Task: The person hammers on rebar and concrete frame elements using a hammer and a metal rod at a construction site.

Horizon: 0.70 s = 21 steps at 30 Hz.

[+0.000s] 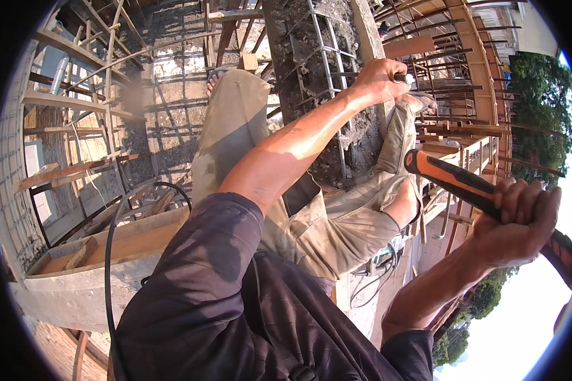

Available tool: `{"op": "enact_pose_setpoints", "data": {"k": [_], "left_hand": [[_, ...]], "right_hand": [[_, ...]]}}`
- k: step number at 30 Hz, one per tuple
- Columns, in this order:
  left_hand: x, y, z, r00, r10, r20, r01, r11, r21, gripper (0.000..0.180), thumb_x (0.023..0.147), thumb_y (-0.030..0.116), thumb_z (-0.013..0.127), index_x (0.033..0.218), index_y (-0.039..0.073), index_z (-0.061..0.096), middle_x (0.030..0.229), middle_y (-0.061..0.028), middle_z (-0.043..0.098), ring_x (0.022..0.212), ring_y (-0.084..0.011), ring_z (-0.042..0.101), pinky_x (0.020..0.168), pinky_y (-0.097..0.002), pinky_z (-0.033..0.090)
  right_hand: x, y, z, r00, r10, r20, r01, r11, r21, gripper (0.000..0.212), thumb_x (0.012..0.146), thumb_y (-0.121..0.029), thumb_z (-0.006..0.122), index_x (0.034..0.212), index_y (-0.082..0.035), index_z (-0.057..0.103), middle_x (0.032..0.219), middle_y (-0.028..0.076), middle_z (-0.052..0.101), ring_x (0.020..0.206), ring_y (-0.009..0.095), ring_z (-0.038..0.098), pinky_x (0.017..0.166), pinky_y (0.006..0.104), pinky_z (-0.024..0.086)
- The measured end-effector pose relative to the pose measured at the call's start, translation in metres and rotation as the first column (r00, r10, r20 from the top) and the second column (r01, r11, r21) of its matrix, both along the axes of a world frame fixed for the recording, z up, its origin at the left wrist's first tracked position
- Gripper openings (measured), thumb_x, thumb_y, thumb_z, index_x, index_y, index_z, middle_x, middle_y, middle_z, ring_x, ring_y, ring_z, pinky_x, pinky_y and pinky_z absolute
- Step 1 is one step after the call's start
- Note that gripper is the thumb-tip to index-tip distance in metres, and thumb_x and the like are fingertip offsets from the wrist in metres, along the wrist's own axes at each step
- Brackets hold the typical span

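Note:
My left hand [380, 79] reaches forward over a rough concrete beam and is closed around a chisel. The round metal end of the chisel [408, 79] sticks out to the right of my fist, and a thin dark part of it shows on the other side. Its tip is hard to make out. At the right, my right hand [515, 219] is raised and wrapped around a hammer with a black and orange handle [454, 179]. The butt of the handle points left toward my knee. The hammer's head is not plainly visible at the dark right rim.
Steel reinforcing bars [327, 47] run along the concrete beam between my spread legs. Wooden formwork [102, 251] lies at the left, beside a black cable [110, 254]. Timber scaffolding [470, 57] stands at the right. A wooden block [248, 62] sits near my left foot.

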State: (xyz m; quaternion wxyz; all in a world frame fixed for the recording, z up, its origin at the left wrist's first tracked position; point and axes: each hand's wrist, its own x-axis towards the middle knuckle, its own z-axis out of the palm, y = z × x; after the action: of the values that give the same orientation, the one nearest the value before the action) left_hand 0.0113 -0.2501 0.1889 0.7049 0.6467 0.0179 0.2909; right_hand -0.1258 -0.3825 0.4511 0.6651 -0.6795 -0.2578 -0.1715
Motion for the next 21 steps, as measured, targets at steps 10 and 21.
{"op": "enact_pose_setpoints", "data": {"k": [10,21], "left_hand": [[-0.002,0.007,-0.011,0.999,0.033,-0.007,-0.033,0.998,-0.060,0.020,0.078,0.022,0.073,0.078,0.004,0.064,0.064,-0.0011,0.058,0.060,-0.0103,0.053,0.057,-0.0313,0.042],[-0.005,-0.009,0.000,0.999,-0.025,-0.031,0.022,0.996,-0.086,0.021,0.078,0.021,0.075,0.078,0.003,0.064,0.065,-0.0023,0.057,0.061,-0.0111,0.051,0.058,-0.0323,0.040]], "right_hand": [[-0.029,-0.014,-0.035,0.881,-0.250,-0.403,0.013,0.862,-0.506,0.026,0.091,-0.018,0.073,0.079,-0.006,0.053,0.053,-0.007,0.037,0.040,0.001,0.031,0.037,0.0218,0.021],[0.029,-0.026,-0.110,0.795,-0.342,-0.501,-0.144,0.696,-0.704,0.033,0.092,-0.022,0.066,0.070,-0.007,0.047,0.052,-0.004,0.038,0.040,0.007,0.035,0.040,0.0249,0.028]]}}
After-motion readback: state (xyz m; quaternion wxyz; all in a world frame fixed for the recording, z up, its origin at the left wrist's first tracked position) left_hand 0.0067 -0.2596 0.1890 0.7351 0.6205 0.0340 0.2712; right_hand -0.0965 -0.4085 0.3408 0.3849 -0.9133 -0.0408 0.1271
